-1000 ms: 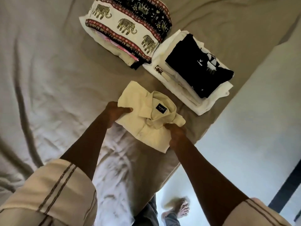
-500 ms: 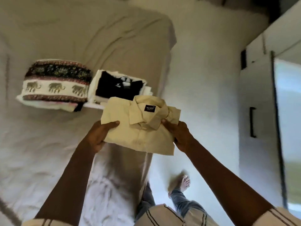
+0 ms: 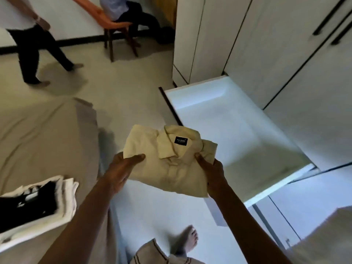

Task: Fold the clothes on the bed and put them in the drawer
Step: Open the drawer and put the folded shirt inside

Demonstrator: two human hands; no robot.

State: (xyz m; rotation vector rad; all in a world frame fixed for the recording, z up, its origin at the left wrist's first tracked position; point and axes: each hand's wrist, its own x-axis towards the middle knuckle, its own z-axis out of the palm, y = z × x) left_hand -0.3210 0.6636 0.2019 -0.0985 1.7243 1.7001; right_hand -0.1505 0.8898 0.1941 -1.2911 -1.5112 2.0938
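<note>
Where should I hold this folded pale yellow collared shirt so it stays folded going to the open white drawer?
By its two side edges, a hand from each side, thumb on top, fingers underneath, as the left hand and right hand do now. The folded pale yellow collared shirt is a flat, limp packet, collar up; support under both sides should keep it closed.

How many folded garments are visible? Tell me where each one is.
3: a pale yellow collared shirt gripped by the left hand and right hand; a black folded top on the beige bed; white folded cloth under it, perhaps several pieces. More may lie off-frame.
</note>
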